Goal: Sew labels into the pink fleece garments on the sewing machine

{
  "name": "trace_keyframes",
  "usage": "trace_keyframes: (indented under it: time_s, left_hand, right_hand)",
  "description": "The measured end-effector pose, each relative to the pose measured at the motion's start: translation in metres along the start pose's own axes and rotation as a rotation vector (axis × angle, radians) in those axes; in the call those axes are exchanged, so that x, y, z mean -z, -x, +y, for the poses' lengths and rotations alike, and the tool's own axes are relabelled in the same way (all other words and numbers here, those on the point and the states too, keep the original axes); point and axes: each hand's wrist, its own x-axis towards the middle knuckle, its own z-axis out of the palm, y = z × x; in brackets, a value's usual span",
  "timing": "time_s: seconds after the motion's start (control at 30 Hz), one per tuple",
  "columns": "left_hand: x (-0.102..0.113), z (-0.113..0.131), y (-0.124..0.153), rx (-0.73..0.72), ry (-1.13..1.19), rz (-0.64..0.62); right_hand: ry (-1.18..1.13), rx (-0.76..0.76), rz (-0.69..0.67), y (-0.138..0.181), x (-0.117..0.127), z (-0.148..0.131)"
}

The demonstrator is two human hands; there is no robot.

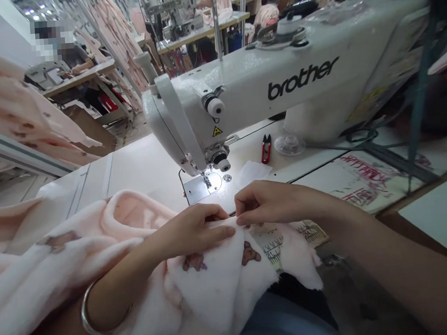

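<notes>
A fluffy pale pink fleece fabric (216, 280) with brown bear prints lies over my lap and the table's front edge. My left hand (191, 231) rests on it with fingers pinching its edge. My right hand (266, 203) pinches the same edge from the right, fingertips meeting the left hand's. Both sit just in front of the needle and presser foot (207, 179) of a white Brother sewing machine (279, 87). A measuring tape strip (273, 245) shows at the table edge under the fabric.
Red thread snips (265, 149) and a clear round dish (288, 143) lie behind the needle area. More pink fabric (21, 125) hangs at the left. Another person sits at a far workstation (71, 76). A paper with red writing (362, 175) lies on the right.
</notes>
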Motion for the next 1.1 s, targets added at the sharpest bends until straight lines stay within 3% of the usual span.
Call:
trace_keyframes:
  time_s: [0.3, 0.53, 0.77, 0.83, 0.97, 1.1]
  left_hand:
    - [0.001, -0.007, -0.002, -0.031, 0.052, 0.029]
    - [-0.014, -0.002, -0.005, -0.003, 0.032, 0.182]
    - [-0.021, 0.002, -0.005, -0.25, -0.204, 0.394]
    - [-0.021, 0.001, -0.005, -0.265, -0.235, 0.407]
    - [-0.02, -0.001, -0.003, -0.277, -0.216, 0.406]
    - [-0.018, 0.0, 0.001, -0.138, -0.028, 0.285]
  right_hand:
    - [-0.118, -0.015, 0.07, -0.001, -0.003, 0.003]
    - [-0.235, -0.015, 0.076, 0.006, -0.004, 0.007]
    - [-0.226, -0.009, -0.082, 0.014, 0.008, 0.004]
    - [-0.2, -0.031, -0.111, 0.012, 0.007, 0.005]
    - [-0.153, -0.045, -0.03, 0.011, 0.001, 0.004]
    - [-0.134, -0.038, 0.008, 0.013, -0.003, 0.004]
